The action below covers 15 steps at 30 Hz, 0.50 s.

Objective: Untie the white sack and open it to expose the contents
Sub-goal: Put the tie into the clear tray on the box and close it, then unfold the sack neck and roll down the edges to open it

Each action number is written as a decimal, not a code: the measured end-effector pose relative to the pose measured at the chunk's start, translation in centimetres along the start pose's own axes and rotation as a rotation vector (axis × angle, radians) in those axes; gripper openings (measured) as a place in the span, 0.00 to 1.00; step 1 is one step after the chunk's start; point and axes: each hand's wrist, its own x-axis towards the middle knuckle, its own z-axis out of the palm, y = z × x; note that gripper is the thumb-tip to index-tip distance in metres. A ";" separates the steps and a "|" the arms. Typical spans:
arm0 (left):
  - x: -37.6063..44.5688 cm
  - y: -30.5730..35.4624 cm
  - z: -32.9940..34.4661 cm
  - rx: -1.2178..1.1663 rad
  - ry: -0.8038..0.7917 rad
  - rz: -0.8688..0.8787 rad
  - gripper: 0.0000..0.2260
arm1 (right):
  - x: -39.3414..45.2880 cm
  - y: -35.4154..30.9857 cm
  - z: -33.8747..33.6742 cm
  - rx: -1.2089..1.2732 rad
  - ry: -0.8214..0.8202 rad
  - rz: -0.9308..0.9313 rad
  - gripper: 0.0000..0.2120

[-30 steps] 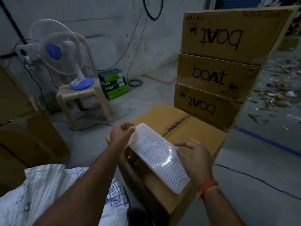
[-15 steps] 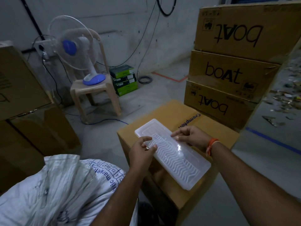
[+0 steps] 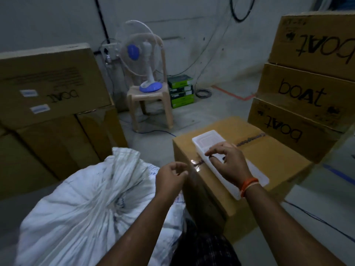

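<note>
1. Head view: the white sack [image 3: 82, 204] lies at lower left, its woven cloth gathered into folds toward a bunched neck that points up and away from the camera; it sits beside the front left corner of a cardboard box [image 3: 269, 160].
2. The left hand [image 3: 170, 179] hovers over the sack's right edge, fingers loosely curled and slightly apart, holding nothing; it does not touch the sack.
3. The right hand [image 3: 226, 160], an orange band [image 3: 248, 184] at its wrist, is over a clear plastic tray [image 3: 209, 140] that lies flat on the box top. Its fingers are bent and spread, tips down at the tray; whether they press it cannot be told.
4. Three stacked cartons marked "boat" [image 3: 303, 96] stand just behind the box at right, and another carton stack [image 3: 51, 87] stands at left.
5. Against the far wall, a table fan [image 3: 142, 54] sits on a plastic chair [image 3: 151, 104], with green boxes [image 3: 181, 91] on the floor beside it.
</note>
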 end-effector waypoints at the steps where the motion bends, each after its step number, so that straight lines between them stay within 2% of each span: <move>1: -1.1 -0.7 -1.3 0.014 0.012 -0.010 0.09 | -0.8 -1.1 1.1 0.031 -0.013 -0.030 0.09; 7: -7.3 -5.7 -9.9 0.093 0.111 -0.018 0.07 | -5.4 -6.8 9.5 0.223 -0.244 -0.082 0.08; 11: -10.5 -9.4 -15.1 0.166 0.228 -0.120 0.09 | -8.0 -9.9 15.3 0.317 -0.365 -0.038 0.09; 15: -12.2 -12.2 -18.8 0.142 0.319 -0.172 0.08 | -9.4 -12.7 19.9 0.384 -0.439 0.005 0.11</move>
